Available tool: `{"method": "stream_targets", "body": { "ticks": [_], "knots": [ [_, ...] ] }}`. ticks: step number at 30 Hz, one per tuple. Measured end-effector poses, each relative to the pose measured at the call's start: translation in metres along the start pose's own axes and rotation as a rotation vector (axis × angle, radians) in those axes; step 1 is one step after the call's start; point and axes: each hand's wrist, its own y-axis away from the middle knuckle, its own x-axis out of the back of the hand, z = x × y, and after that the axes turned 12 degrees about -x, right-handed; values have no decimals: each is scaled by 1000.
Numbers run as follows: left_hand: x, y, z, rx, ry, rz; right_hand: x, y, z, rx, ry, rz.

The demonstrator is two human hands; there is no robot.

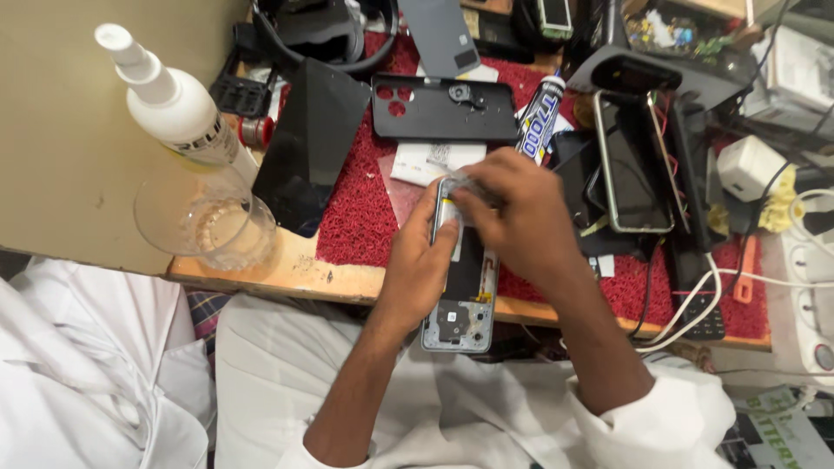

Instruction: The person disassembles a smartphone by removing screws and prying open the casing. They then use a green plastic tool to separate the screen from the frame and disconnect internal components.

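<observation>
Phone chassis [460,304], opened up with its silver frame and inner boards showing, is held over the near edge of the worktop [347,280], half of it hanging out past the edge above the lap. It's gripped along its left side by the left hand [423,265], fingers curled round the frame. The right hand [517,217] is closed over the top end, with what looks like a bit of clear film or a wipe [465,185] pinched against the frame there; exactly what's being pinched can't be made out.

Risk-wise: since the chassis isn't supported by the red mat [365,217], a slip of the grip could send it down into the lap or to the floor. Exposed boards and flex could be bent or smeared if too much pressure is put on the top end.

Further out, a clear cup [208,227] with liquid is parked at the near left corner beside a white squeeze bottle [174,104], so it could be knocked by an elbow. A glue tube [540,117] and a black back cover [443,108] lie toward the far edge, and a second phone [630,165] sits to the right among cables, which could get snagged.
</observation>
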Motion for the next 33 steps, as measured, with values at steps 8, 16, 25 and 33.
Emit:
{"method": "stream_targets", "body": {
  "ticks": [8,16,25,33],
  "knots": [
    [3,-2,10,366,-46,-68,-5,-26,-23,5,306,-202],
    [4,-4,15,73,-79,-67,-11,-23,-33,-25,335,-218],
    [2,-4,7,54,67,-59,-14,-30,-5,-66,266,-213],
    [2,-3,4,127,122,-34,47,15,31,-548,71,-178]
  ]
}}
